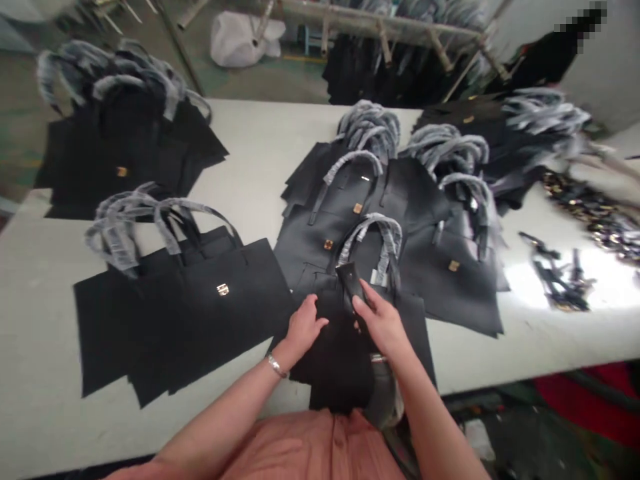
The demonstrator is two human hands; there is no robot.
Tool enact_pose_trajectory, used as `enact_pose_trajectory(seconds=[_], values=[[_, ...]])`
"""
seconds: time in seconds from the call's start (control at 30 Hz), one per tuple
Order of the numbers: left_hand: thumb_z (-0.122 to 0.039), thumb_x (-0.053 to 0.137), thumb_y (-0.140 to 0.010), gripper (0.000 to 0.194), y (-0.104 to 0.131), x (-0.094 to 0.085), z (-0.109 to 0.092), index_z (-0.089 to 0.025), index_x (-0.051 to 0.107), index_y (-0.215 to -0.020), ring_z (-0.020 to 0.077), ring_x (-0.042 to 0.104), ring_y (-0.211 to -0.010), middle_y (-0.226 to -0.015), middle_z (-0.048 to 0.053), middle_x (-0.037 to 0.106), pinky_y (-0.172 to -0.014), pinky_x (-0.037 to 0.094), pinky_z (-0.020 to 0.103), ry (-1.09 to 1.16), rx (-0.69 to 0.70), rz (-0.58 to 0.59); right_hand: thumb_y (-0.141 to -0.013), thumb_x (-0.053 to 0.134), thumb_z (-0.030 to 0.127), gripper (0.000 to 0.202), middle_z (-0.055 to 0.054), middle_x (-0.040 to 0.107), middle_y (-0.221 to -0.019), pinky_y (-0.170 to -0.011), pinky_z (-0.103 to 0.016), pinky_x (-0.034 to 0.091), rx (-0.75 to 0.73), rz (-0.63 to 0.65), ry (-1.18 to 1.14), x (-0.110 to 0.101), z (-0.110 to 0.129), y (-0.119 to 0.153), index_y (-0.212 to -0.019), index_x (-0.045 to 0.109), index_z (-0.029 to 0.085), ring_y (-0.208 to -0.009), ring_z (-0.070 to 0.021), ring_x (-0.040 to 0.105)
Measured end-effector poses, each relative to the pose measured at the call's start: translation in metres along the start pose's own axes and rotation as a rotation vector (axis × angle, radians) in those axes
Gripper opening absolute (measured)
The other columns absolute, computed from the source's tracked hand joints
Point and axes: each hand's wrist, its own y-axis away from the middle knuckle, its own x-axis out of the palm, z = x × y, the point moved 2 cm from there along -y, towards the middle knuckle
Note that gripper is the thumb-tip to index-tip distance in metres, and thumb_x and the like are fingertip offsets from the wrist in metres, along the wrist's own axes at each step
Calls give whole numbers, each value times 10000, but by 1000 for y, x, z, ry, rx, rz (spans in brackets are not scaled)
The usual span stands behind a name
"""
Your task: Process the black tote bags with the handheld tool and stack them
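Observation:
Near the table's front edge, a black handbag panel (345, 373) lies before me, its handle (385, 233) wrapped in clear plastic. My right hand (383, 323) grips a short black strap (353, 283) with a small shiny spot at its upper end. Over the panel's left part, my left hand (304, 327) has its thumb and forefinger apart; nothing shows between them. Its other fingers are partly hidden. Beneath and behind the panel lie more black bag panels (300, 233) with gold clasps. To my left is a fanned stack of black panels (200, 313), one showing a gold clasp (223, 289).
Another bag stack (130, 147) stands at the far left, and more panels (455, 287) lie to the right. Loose black straps (560, 273) and a heap of pieces with gold metal parts (595, 213) occupy the white table's (530, 340) right side. Behind it stands a rack (400, 27).

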Motion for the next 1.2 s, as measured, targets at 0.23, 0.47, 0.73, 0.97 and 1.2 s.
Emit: enact_pose_trajectory(seconds=[0.23,0.47,0.73,0.97,1.2], values=[[-457,802,-753,782,-23,-7,-31,-154,394,-1347,331,569,-1175,-1282,173,510,-862,506,360,-241,-69,-53,-702,762,565,816,-13,689,-736,-448,-251,477,188,-494,-303,-152,-59,115,-1411,543,223,-506,-155,592],[-406,772,-796,581,-22,-9,-43,-148,487,-1231,304,588,-1133,-1229,159,560,-838,513,346,-340,-53,-24,-591,828,580,1023,2,685,-591,-416,-296,473,579,-640,-406,-155,-166,216,-1474,457,219,-470,-218,618],[-266,797,-699,240,-27,-5,-40,-159,608,-802,367,601,-1122,-995,150,683,-930,465,444,180,-233,74,-616,842,536,1015,15,700,-625,-433,-262,496,578,-573,-645,-98,-210,209,-1470,449,152,-486,-190,631],[-417,767,-710,411,-20,-56,-70,-131,644,-978,218,702,-802,-894,69,733,-739,571,335,770,-6,141,-614,845,553,930,-7,721,-677,-414,-264,503,446,-690,-690,-112,-205,184,-1422,525,222,-473,-183,628],[-309,825,-676,387,-11,-129,-157,-152,671,-995,203,691,-708,-800,21,706,-631,568,295,1182,200,259,-554,875,542,996,-6,725,-682,-450,-275,534,467,-829,-746,-130,-226,187,-1429,518,227,-481,-182,634]])
